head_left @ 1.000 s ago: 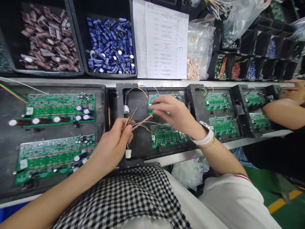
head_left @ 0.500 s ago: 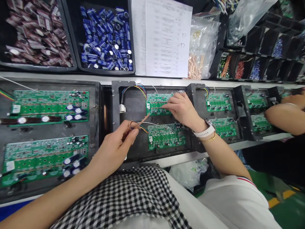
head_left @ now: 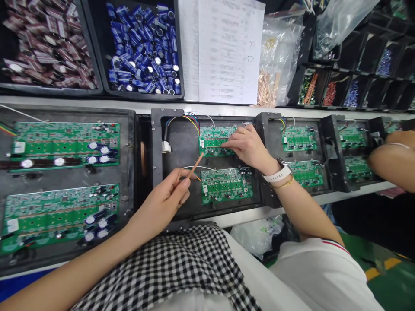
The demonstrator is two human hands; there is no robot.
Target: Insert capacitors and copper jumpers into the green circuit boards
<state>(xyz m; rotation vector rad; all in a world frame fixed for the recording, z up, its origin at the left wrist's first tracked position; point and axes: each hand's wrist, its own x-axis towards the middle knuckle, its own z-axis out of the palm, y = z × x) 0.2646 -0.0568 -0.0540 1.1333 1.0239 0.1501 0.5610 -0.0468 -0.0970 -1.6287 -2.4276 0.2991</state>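
My left hand (head_left: 173,188) is closed around a thin copper strip (head_left: 196,166), which sticks up from between thumb and fingers toward the near-left corner of a green circuit board (head_left: 207,134). Over the right part of that board is my right hand (head_left: 245,144), its fingertips pinched together at the board's copper line. Whatever those fingertips hold, if anything, is hidden. A second circuit board (head_left: 227,185) lies in the same black tray (head_left: 180,129), nearer to me. Coloured wires (head_left: 191,119) run from the upper board's left end.
Bins of blue capacitors (head_left: 145,52) and brown capacitors (head_left: 52,43) stand behind, beside printed sheets (head_left: 230,52) and a bag of copper strips (head_left: 267,88). On the left, boards (head_left: 65,142) carry capacitors. Further trays (head_left: 303,151) continue right, where another person's arm (head_left: 391,162) reaches in.
The copper strip in my left hand has turned steeper, and my left fingers have closed more around it. My right hand stays at nearly the same place on the upper board.
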